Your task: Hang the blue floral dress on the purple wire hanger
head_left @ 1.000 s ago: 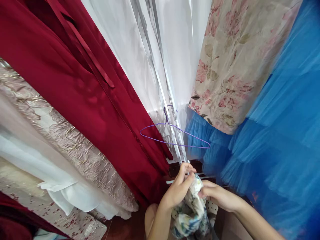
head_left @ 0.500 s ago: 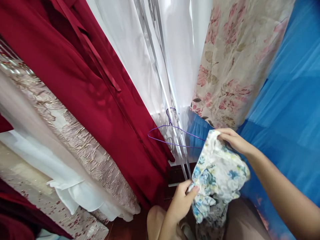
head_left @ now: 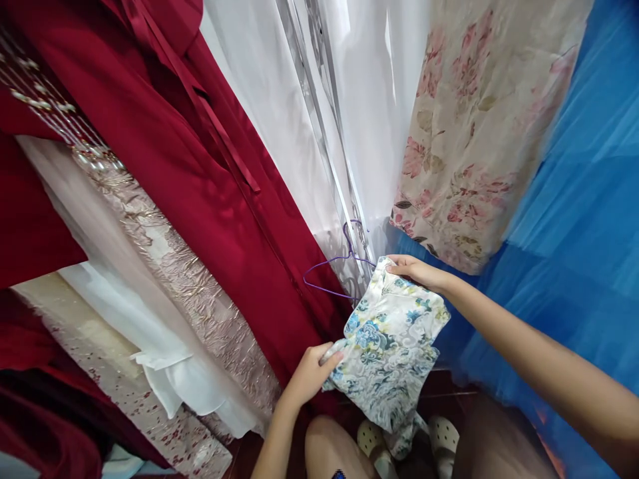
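A white garment [head_left: 394,332] printed with blue and yellow-green flowers is stretched between my two hands. My right hand [head_left: 413,271] pinches its top corner, thumb in front. Lower down, my left hand [head_left: 313,374] is closed on the garment's left edge. A thin purple wire hanger [head_left: 324,267] hangs by its hook on the metal stand behind. The garment covers the hanger's right part; whether the hanger passes inside the cloth, I cannot tell.
Silver metal poles [head_left: 332,140] slant down behind the hanger. A dark red dress [head_left: 200,199] hangs to the left, with beaded, cream and white clothes beyond. On the right hang a beige floral dress [head_left: 464,146] and blue tulle [head_left: 564,259]. My knees and perforated clogs [head_left: 444,436] are below.
Both hands have moved left with the garment, which is now spread flatter and covers more of the hanger's right side. My clogs have come into view below.
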A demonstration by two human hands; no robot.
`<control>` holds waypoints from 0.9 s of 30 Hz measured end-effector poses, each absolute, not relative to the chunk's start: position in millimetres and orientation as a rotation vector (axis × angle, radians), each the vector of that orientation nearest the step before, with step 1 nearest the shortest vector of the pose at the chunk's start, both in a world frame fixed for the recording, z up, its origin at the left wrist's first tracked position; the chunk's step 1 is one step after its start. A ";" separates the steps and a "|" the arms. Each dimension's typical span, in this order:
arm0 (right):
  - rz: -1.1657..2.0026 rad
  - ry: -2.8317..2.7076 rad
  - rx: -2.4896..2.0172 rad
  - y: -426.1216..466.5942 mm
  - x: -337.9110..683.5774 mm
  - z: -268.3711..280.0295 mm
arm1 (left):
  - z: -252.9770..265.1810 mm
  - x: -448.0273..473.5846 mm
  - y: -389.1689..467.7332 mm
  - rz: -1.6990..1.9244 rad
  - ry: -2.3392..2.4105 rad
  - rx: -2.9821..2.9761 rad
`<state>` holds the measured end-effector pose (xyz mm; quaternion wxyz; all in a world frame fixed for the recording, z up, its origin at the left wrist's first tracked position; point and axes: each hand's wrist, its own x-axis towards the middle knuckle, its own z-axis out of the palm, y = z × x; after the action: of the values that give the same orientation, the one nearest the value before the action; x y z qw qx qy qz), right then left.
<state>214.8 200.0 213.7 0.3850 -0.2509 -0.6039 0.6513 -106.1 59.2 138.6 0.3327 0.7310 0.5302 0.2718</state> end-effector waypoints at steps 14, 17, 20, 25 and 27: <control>1.713 -1.561 -0.602 201.2 229.8 225.8 | 205.7 -191.3 197.1 0.904 1.712 2.330; 1.750 -1.524 -0.689 202.5 233.2 229.1 | 235.2 -160.5 208.9 1.115 1.598 2.327; 1.761 -1.545 -0.745 202.9 235.0 226.9 | 246.0 -130.5 209.9 1.294 1.380 2.240; 1.498 -1.593 -0.837 192.5 246.3 210.9 | 222.3 -123.1 202.7 1.189 1.427 2.037; 1.277 -1.597 -0.878 181.7 256.9 199.7 | 209.4 -130.1 194.9 1.218 1.488 2.017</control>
<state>256.9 181.7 199.7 0.4424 -0.3538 -0.6437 0.5146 -130.1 194.9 209.4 0.1764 0.7126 0.5256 0.4300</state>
